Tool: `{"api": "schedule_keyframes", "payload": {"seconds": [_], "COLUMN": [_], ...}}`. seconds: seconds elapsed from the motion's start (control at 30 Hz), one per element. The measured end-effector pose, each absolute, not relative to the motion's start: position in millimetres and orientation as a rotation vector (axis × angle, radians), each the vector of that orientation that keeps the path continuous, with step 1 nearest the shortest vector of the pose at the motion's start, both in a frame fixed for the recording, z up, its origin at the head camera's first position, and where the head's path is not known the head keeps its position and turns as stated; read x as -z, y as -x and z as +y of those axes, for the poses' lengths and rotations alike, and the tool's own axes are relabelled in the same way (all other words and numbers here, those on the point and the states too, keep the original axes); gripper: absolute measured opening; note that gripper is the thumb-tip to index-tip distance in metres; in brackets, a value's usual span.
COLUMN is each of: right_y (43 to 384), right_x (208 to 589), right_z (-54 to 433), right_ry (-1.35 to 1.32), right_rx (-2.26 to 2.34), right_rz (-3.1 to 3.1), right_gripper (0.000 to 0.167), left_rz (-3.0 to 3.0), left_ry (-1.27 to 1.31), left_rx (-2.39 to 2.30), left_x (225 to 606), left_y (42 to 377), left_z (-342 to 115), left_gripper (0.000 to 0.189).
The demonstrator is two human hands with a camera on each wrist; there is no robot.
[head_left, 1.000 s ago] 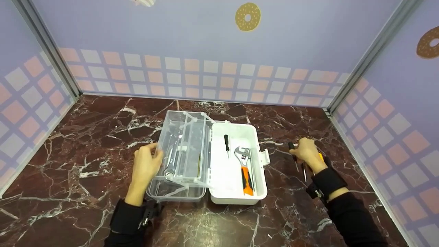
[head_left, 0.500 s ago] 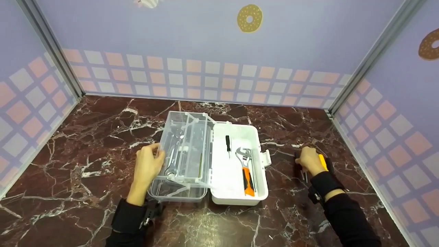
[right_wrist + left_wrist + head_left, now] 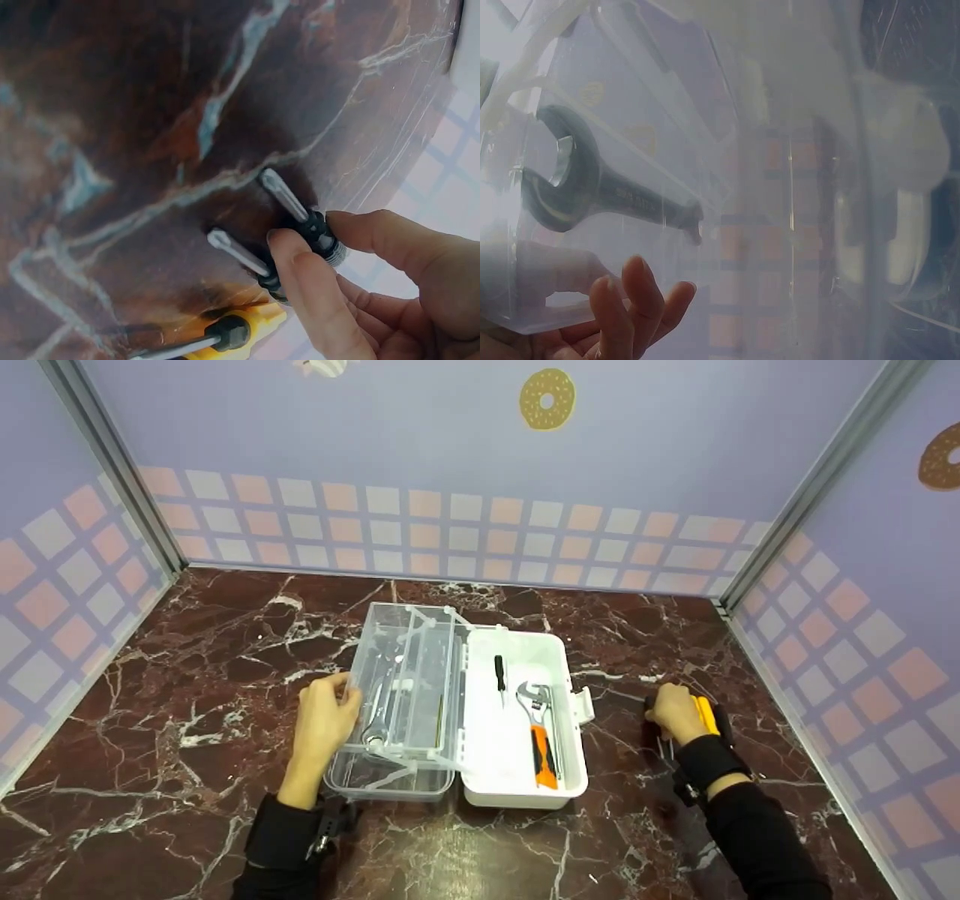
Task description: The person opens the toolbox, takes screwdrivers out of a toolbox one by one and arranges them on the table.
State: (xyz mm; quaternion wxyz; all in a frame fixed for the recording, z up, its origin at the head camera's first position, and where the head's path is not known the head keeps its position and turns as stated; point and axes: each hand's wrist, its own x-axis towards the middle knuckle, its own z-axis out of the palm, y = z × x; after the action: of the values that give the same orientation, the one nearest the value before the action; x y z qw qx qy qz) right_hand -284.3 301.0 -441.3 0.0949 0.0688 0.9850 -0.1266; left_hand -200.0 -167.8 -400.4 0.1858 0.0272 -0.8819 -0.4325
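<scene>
My left hand (image 3: 326, 712) grips the outer edge of the clear tiered tray (image 3: 390, 615) on the left side of the opened toolbox. In the left wrist view its fingers (image 3: 641, 296) curl by the plastic, near an open-ended wrench (image 3: 592, 169) lying in the tray. At the right, my right hand (image 3: 675, 711) pinches a screwdriver with a dark handle (image 3: 322, 238) between thumb and fingers, low over the table. A second dark-handled screwdriver (image 3: 240, 251) lies close beside it, its handle partly behind the fingers. A yellow-handled screwdriver (image 3: 247, 330) lies nearby.
The white toolbox base (image 3: 480, 765) contains an adjustable wrench (image 3: 541, 746) with an orange handle, a small black screwdriver (image 3: 500, 675) and a thin metal rod. Its latch (image 3: 582, 705) sticks out toward the right hand. Patterned walls (image 3: 442, 521) enclose the marble table.
My right hand has shifted slightly toward me and now covers the dark handle that showed beside it. More of the yellow handle is visible. The left hand stays at the tray.
</scene>
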Motion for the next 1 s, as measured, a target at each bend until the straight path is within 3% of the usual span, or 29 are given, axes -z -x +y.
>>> {"api": "schedule_keyframes", "payload": {"seconds": [0.17,0.37,0.67,1.0], "right_y": [283.4,279.3,275.4,277.3], "right_x": [438.2,424.0,393.2,357.0], "right_z": [300.4,298.9,290.2,248.4], "right_ry": [-0.243,-0.224,-0.235,-0.023], "right_rx": [0.403,0.405,0.387,0.369], "right_rz": [2.876,2.898,2.926,3.071], "right_gripper": [0.038,0.025,0.023,0.022], "left_rz": [-2.483,-2.491,-2.503,-2.493], "left_ry": [-0.075,-0.088,-0.094,-0.092], "left_rx": [1.221,1.228,1.212,1.196], "left_x": [400.5,400.2,400.5,400.0], "left_y": [199.9,200.1,199.5,199.1], "left_z": [-167.5,-168.2,-167.5,-167.4], "left_gripper": [0.029,0.029,0.03,0.03]}}
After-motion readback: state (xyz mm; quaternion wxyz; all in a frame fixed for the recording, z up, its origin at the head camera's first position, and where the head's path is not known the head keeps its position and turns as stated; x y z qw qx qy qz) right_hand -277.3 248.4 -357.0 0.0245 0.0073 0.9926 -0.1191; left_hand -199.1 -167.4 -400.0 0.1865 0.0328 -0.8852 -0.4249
